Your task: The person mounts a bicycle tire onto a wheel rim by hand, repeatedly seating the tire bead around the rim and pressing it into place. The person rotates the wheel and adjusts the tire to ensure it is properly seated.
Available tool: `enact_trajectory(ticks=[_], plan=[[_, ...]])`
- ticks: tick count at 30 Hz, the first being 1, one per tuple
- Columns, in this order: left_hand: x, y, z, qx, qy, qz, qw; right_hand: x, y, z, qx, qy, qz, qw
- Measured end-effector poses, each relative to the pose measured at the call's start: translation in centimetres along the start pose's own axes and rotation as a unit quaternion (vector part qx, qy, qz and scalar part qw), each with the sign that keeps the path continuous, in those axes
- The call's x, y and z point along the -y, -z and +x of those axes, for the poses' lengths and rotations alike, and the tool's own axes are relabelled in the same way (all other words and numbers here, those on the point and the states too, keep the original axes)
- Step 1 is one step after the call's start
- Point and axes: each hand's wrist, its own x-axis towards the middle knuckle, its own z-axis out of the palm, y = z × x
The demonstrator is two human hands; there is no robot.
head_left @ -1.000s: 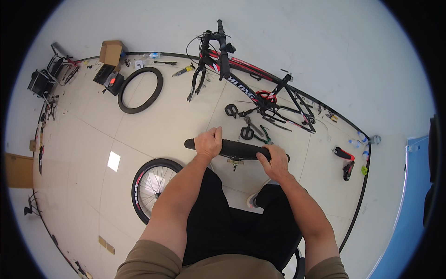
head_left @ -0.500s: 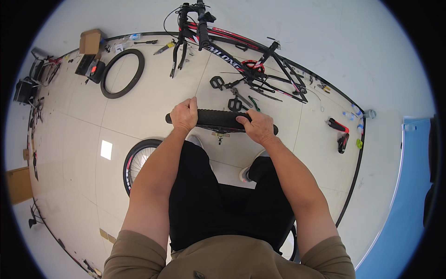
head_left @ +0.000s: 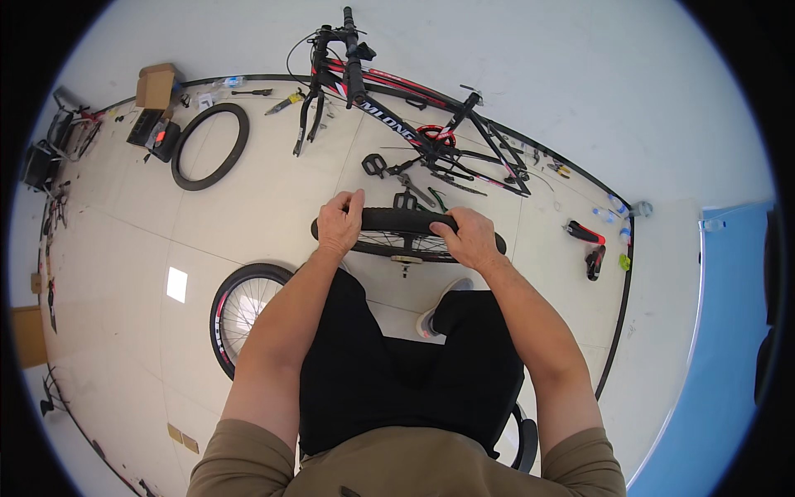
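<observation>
Between my knees a bicycle wheel [head_left: 402,219] stands on edge, its black knobby tyre uppermost and spokes and hub showing below. My left hand [head_left: 339,225] is closed round the tyre's left part. My right hand [head_left: 469,240] grips the tyre's right part, with the thumb lying over the top of the tread. The wheel's lower part is hidden from this angle. Just beyond it lie a black pedal [head_left: 405,201] and a crank arm [head_left: 416,190].
A black and red bicycle frame [head_left: 389,120] without wheels leans by the far wall. A loose tyre [head_left: 184,170] lies far left, near an open cardboard box [head_left: 156,87]. Another wheel [head_left: 218,319] is beside my left leg. A black and red saddle [head_left: 585,233] lies right.
The wheel has tilted, so more of its spokes and rim show. Both hands have shifted slightly nearer and to the right with it, still gripping the tyre. The whole view has shifted a little.
</observation>
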Motion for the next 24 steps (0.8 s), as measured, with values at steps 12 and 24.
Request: enact_trajectory(ticks=[12, 24], plan=[[-3.6, -4.1, -4.7, -0.025, -0.28, 0.139, 0.949, 1.2, -0.1, -1.9, -0.017, 0.044, -0.043, 0.998], [-3.1, -3.7, -4.8, -0.057, -0.246, 0.134, 0.958, -1.6, -1.4, -4.7, -0.119, 0.069, -0.072, 0.988]])
